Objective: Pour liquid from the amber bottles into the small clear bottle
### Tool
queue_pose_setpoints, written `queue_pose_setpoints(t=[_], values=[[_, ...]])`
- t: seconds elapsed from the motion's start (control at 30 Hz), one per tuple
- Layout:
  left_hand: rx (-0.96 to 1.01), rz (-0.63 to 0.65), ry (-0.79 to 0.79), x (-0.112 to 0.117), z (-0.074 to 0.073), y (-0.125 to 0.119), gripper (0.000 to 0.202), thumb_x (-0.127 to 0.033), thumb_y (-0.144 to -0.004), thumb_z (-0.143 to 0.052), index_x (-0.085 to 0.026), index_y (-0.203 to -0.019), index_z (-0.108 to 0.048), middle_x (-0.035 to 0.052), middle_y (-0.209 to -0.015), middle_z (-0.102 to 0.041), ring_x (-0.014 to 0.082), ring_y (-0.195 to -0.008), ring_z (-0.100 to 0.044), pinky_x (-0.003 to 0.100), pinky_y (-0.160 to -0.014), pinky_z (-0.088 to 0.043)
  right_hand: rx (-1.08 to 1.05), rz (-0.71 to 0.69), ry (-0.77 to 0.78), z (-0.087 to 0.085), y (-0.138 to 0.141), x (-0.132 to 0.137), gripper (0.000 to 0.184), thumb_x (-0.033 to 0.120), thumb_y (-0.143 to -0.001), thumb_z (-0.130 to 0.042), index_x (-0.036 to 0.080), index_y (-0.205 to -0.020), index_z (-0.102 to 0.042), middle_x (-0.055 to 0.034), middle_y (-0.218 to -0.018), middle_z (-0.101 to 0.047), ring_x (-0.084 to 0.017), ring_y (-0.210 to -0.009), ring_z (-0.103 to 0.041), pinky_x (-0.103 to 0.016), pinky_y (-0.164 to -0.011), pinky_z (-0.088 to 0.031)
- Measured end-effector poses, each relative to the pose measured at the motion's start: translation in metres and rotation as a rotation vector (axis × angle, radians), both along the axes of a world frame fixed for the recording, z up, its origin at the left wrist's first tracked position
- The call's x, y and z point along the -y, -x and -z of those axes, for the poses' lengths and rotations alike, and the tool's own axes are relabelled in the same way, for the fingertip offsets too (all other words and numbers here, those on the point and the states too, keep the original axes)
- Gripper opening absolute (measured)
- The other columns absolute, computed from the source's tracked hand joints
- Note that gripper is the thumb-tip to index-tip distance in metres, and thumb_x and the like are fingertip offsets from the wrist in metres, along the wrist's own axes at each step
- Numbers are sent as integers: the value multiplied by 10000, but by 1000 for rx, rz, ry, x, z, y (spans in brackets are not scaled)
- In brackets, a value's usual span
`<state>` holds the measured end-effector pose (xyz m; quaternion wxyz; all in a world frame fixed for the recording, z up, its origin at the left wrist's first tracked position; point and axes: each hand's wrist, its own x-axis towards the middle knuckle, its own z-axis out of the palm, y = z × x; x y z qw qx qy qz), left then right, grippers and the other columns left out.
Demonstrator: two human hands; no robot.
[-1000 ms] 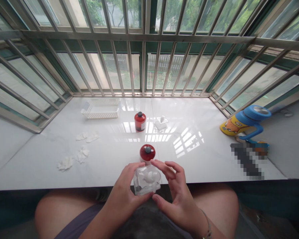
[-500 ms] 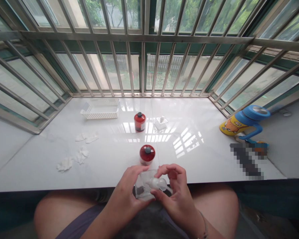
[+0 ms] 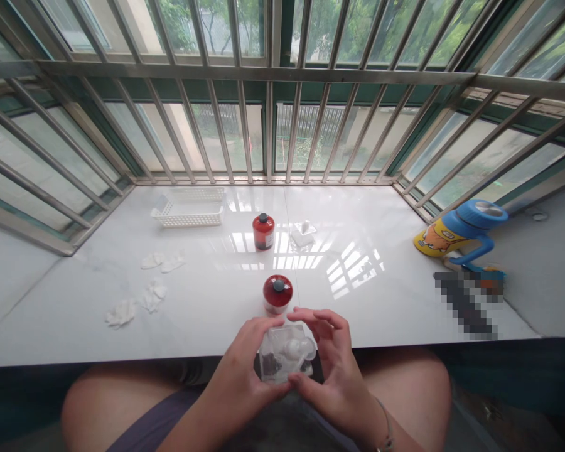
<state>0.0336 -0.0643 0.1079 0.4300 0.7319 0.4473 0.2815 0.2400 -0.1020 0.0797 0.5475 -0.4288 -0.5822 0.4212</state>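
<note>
Just in front of the table edge, my left hand (image 3: 242, 358) is wrapped round the side of a small clear square plastic container (image 3: 275, 358) with a rounded whitish top. The top points toward my right hand (image 3: 332, 355), whose fingers are spread around that end. The right thumb is near or against the container's lower corner; I cannot tell if it touches. A red bottle with a dark grey cap (image 3: 277, 292) stands just beyond my hands. Farther back is a second red bottle (image 3: 263, 232), and right of it a similar clear square container (image 3: 304, 233) with a white knob.
A white perforated basket (image 3: 188, 220) is at the back left. Several crumpled white tissues (image 3: 121, 314) lie on the left of the white table (image 3: 226, 295). A blue and yellow flask (image 3: 456, 229) and a pixelated dark object (image 3: 466, 304) are at the right. Metal bars line the window.
My right fingers have spread away from the container's rounded top, which they were around before. The container has tilted slightly and shows more of its face. The bottles have not moved.
</note>
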Motion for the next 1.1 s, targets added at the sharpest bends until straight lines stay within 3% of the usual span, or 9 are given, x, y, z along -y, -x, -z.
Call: queue_pose_setpoints(t=[0.1, 0.2, 0.37, 0.43, 0.53, 0.63, 0.93, 1.0, 1.1], values=[[-3, -11, 9, -1, 1, -1, 691, -246, -812, -902, -321, -1430, -605, 86, -1450, -669, 319, -1343, -660, 483, -1148, -560, 17, -23, 7, 2, -1, 2, 617, 320, -1037, -700, 328, -1530, -329, -146, -1367, -703, -317, -1446, -594, -623, -1211, -487], [-12, -4, -7, -2, 1, -2, 671, -264, -801, -909, -316, -1406, -623, 83, -1418, -684, 322, -1310, -677, 474, -1118, -578, 25, 77, -23, 6, -1, 3, 544, 339, -1000, -764, 317, -1436, -439, -92, -1209, -709, -285, -1283, -681, -547, -1162, -539], [-8, 0, 2, -2, 0, -3, 705, -252, -765, -933, -300, -1399, -629, 88, -1400, -697, 329, -1289, -690, 472, -1110, -585, -21, 30, -21, 7, -2, 2, 536, 354, -1018, -742, 320, -1460, -441, -122, -1353, -687, -299, -1386, -631, -546, -1171, -531], [-27, -10, -14, -1, 2, -4, 747, -232, -735, -955, -297, -1401, -623, 91, -1394, -696, 332, -1278, -693, 472, -1096, -592, -38, 39, -32, 8, -2, 2, 431, 309, -1033, -722, 330, -1389, -480, -93, -1277, -733, -277, -1315, -672, -524, -1133, -555], [-47, -51, -143, 0, 5, -8, 653, -272, -813, -928, -294, -1390, -622, 101, -1358, -703, 328, -1250, -692, 471, -1063, -602, -48, 118, -67, 9, 1, 1, 313, 278, -992, -782, 321, -1125, -501, -42, -1131, -764, -251, -1147, -708, -450, -991, -605], [-72, -114, -326, 4, 9, -14, 510, -322, -943, -831, -292, -1402, -610, 108, -1317, -714, 322, -1232, -681, 476, -1064, -589, -39, 180, -61, 10, 2, -1, 379, 264, -969, -813, 302, -974, -436, -25, -1081, -761, -226, -1017, -696, -382, -865, -600], [-125, -215, -563, 7, 27, -32, 523, -336, -1022, -736, -267, -1495, -525, 126, -1312, -711, 320, -1218, -686, 485, -1064, -599, 48, 217, -121, 15, -6, -8, 382, 281, -972, -821, 296, -957, -439, -28, -1071, -748, -216, -942, -674, -376, -828, -570], [-127, -178, -554, 3, 27, -31, 651, -378, -993, -775, -275, -1561, -476, 142, -1373, -690, 341, -1279, -674, 507, -1089, -604, 94, 245, -141, 12, -10, -10, 391, 271, -965, -828, 300, -969, -437, -22, -1070, -760, -218, -955, -694, -371, -838, -566], [-149, -109, -499, -9, 21, -19, 1097, -517, -801, -947, -309, -1684, -330, 178, -1567, -565, 414, -1441, -582, 581, -1167, -568, 205, 334, -133, 9, -30, -20, 413, 286, -956, -833, 298, -958, -420, -15, -1081, -778, -228, -1011, -735, -376, -886, -552]])
